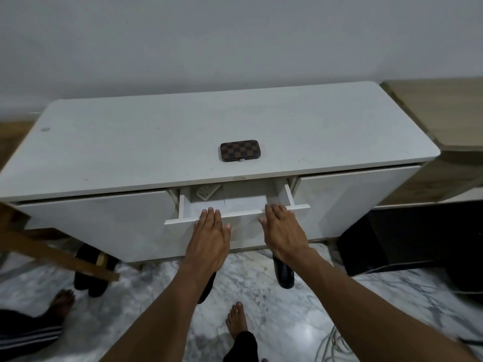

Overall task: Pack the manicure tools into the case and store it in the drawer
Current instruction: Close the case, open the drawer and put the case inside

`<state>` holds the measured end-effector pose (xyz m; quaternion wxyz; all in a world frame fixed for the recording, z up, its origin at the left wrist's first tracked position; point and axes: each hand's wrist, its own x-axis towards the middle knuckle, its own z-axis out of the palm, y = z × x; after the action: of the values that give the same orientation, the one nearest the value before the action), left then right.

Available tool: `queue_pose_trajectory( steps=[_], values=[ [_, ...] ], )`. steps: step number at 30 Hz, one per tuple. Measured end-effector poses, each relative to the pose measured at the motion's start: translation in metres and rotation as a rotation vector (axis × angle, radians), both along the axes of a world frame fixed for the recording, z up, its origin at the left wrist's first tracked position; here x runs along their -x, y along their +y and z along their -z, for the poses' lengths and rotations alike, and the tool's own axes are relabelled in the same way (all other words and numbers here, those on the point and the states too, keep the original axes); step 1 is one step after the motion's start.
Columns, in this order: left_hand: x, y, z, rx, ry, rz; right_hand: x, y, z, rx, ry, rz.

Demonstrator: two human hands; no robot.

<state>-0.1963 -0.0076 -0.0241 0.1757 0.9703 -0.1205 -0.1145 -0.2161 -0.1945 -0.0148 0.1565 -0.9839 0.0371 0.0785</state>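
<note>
1. There's the case (239, 150), brown and checkered, lid closed, lying flat on the white surface (130, 142). It sits about midway along, close to the front edge, and nothing touches it.
2. Right under that front edge we've got the drawer (244, 213), pulled partway out, directly below the case.
3. Our left hand (209, 232) lies over the top rim of the drawer front. Its fingers (210, 215) are straight and close together, tips reaching just past the rim, thumb spread out to the side. It holds nothing.
4. Our right hand (283, 227) does the same near the drawer's right end: fingers laid flat over the rim, relaxed, nothing in them.
5. Inside the drawer, at its back left corner, we can make out a small white flat item (207, 191), half hidden under the surface; we cannot tell what it is.
6. Down below there's the marble floor (261, 283), a black slipper (283, 273) by the cabinet base, and our bare foot (236, 320).
7. A wooden leg (52, 254) slants across at the left.
</note>
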Motion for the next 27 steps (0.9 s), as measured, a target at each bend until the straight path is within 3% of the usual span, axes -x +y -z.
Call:
queue_pose_trajectory(
  steps=[5, 18, 27],
  values=[
    [0.035, 0.009, 0.001, -0.109, 0.011, 0.046, 0.036, 0.007, -0.002, 0.026, 0.111, -0.009],
    [0.094, 0.016, 0.006, -0.072, -0.008, 0.043, 0.093, 0.010, -0.006, 0.018, 0.119, -0.029],
    [0.104, 0.020, -0.007, -0.184, 0.033, 0.092, 0.099, 0.011, -0.024, 0.080, 0.127, -0.048]
  ],
)
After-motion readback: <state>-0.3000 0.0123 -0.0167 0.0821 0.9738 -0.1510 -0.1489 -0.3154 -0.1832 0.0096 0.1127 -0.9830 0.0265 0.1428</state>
